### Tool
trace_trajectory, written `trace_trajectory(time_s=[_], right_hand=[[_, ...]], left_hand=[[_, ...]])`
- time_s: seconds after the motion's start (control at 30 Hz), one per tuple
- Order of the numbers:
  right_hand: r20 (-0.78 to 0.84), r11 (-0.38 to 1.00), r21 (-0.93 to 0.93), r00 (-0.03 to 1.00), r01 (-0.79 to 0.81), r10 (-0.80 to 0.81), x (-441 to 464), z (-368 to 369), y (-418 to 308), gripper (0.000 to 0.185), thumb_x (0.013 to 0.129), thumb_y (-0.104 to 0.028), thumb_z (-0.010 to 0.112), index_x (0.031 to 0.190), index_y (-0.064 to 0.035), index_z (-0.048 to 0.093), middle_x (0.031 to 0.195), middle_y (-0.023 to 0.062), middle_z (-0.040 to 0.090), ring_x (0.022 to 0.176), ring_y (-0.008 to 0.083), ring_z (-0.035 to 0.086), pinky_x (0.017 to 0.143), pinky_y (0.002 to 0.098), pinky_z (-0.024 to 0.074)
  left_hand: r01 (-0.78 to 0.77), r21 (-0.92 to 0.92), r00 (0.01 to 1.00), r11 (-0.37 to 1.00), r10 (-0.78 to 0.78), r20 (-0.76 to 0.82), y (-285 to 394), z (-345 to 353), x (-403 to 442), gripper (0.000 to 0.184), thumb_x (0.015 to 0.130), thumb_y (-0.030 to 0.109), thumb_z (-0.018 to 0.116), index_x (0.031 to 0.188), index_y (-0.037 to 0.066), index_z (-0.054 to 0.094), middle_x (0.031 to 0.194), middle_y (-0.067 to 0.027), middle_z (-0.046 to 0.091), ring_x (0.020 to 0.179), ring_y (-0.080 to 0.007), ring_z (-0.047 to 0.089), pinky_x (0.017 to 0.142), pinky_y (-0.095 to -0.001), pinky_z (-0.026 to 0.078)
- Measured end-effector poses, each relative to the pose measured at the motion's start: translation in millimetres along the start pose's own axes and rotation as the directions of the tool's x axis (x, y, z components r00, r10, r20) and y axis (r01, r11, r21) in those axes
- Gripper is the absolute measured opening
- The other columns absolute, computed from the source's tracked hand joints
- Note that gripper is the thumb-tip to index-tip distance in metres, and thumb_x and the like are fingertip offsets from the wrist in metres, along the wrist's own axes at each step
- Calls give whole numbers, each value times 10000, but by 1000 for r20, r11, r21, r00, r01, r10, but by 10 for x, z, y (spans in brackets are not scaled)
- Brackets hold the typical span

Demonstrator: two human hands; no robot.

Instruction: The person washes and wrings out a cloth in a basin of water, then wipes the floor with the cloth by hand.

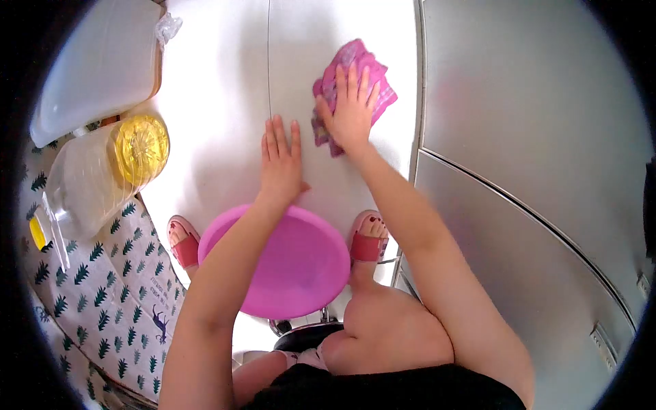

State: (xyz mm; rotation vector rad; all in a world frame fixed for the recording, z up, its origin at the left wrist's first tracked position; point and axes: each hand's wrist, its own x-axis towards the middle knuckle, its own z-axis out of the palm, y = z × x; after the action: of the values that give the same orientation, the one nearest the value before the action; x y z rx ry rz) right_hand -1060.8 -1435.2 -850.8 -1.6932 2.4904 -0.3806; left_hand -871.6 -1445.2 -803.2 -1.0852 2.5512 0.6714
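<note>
A crumpled pink cloth (352, 58) with a patterned lower edge lies on the white tiled floor (212, 82). My right hand (351, 113) presses flat on it, fingers spread over the fabric. To its left, my left hand (280, 160) rests palm down on the bare tile, fingers stretched forward and nothing held. Just below that hand stands a round pink basin (297, 263) between my feet. My left forearm passes over the basin's left side. The basin's inside looks pink and glossy; whether it holds water I cannot tell.
On the left stand a plastic bottle with yellow liquid (140, 150) and a translucent container (102, 61), beside a tree-patterned cloth cover (123, 294). Grey cabinet fronts (533, 89) line the right. My feet wear red slippers (367, 247). A black stool (307, 336) is beneath me.
</note>
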Motion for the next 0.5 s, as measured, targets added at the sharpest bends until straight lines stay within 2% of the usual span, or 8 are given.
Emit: trace_trajectory(time_s=[0.17, 0.23, 0.33, 0.5], right_hand=[[150, 993, 81, 984, 84, -96, -817, -141, -99, 759, 920, -455, 576, 1517, -61, 323, 1600, 175, 229, 1494, 392, 135, 1188, 592, 66], [217, 989, 101, 968, 105, -125, -1137, -224, -65, 764, 920, -422, 596, 1527, -60, 304, 1598, 174, 234, 1491, 388, 147, 1190, 576, 69], [315, 993, 100, 944, 70, -98, -1545, -307, -10, 777, 919, -446, 582, 1539, -89, 278, 1621, 144, 195, 1503, 373, 121, 1194, 591, 65], [331, 998, 57, 943, 20, -38, -1612, -363, -92, 805, 907, -422, 600, 1551, -89, 251, 1628, 140, 175, 1505, 380, 106, 1190, 602, 49]], left_hand=[[-29, -11, 999, 1000, 30, 20, -60, -46, 3, 1368, 537, 321, 938, 1561, 17, 84, 1590, -327, 51, 1489, -470, 78, 1208, -509, 167], [-50, -31, 999, 998, 50, 11, -84, -40, -7, 1374, 526, 292, 943, 1556, 8, 79, 1586, -337, 27, 1482, -488, 71, 1199, -532, 185], [-48, -29, 999, 998, 48, 20, -92, -32, -1, 1362, 530, 269, 941, 1553, 5, 82, 1586, -339, 19, 1480, -494, 73, 1193, -539, 202], [-10, 1, 998, 1000, 10, 59, -41, -99, 37, 1332, 549, 264, 933, 1554, 10, 96, 1590, -330, 35, 1483, -482, 81, 1202, -517, 188]])
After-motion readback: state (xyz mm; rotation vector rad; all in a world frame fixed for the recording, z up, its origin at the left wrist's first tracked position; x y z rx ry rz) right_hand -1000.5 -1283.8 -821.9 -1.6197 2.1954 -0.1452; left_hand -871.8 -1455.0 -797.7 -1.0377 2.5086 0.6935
